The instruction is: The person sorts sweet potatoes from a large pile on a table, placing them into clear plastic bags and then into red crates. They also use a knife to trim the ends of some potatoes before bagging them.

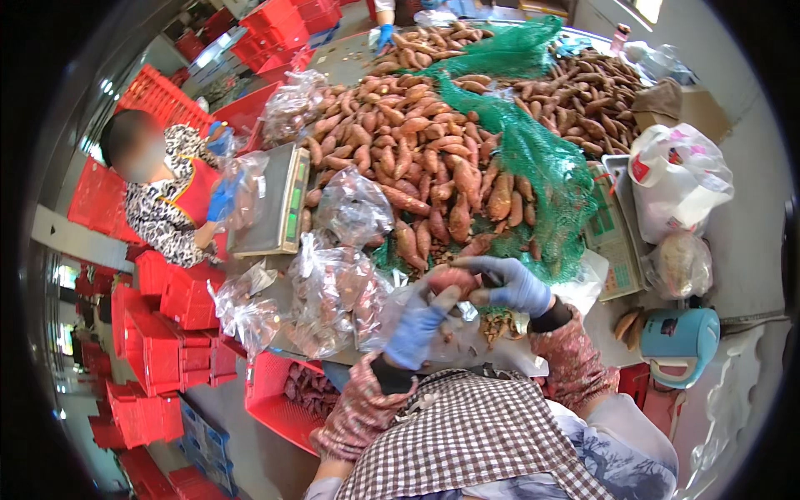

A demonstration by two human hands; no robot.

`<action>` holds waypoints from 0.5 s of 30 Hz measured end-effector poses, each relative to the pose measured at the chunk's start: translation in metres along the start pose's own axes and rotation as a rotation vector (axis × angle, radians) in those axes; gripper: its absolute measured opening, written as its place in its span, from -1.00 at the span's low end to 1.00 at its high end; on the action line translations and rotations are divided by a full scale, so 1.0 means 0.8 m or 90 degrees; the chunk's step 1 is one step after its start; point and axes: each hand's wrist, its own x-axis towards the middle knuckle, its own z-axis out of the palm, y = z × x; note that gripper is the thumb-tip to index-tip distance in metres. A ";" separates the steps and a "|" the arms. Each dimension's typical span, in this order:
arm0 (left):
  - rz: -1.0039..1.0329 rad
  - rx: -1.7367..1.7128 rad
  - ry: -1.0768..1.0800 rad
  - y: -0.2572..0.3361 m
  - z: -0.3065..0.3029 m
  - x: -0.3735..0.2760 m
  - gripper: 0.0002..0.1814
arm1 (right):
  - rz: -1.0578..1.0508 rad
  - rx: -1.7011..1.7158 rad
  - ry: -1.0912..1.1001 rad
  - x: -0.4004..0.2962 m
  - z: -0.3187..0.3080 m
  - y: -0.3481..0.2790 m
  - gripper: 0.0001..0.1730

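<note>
Both my hands wear blue-grey gloves. Between them, at the near edge of the heap, is a sweet potato. My left hand grips it from the left and below, and my right hand has its fingers at its right end. Whether the right fingers press on it is blurred. Beyond my hands lies a large heap of sweet potatoes, with a green mesh net draped along its right side. Clear plastic bags of sweet potatoes stand left of my hands. Small brown scraps lie just below my right hand.
A weighing scale stands at the left, beside a co-worker holding a bag. Another scale, a white carrier bag and a blue kettle are at the right. A red crate sits below the table edge. A second worker's gloved hand shows at the far end.
</note>
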 end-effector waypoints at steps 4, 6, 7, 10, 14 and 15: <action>0.075 -0.188 0.103 0.000 0.000 0.028 -0.66 | 0.033 0.234 0.241 0.017 0.012 -0.004 -0.61; -0.069 -0.304 0.174 -0.001 -0.021 0.021 -0.63 | -0.075 -0.014 0.423 0.028 0.010 0.002 -0.69; -0.057 -0.314 0.172 0.001 -0.023 0.019 -0.63 | -0.114 -0.156 0.428 0.023 0.006 0.015 -0.68; -0.045 -0.338 0.209 0.007 -0.019 0.018 -0.59 | -0.070 -0.258 0.174 0.015 0.028 0.023 -0.59; -0.050 -0.463 0.199 0.003 -0.005 0.020 -0.57 | -0.022 -0.335 0.194 0.041 0.063 0.037 -0.60; -0.044 -0.471 0.186 0.005 -0.007 0.016 -0.56 | -0.025 -0.335 0.218 0.047 0.062 0.049 -0.61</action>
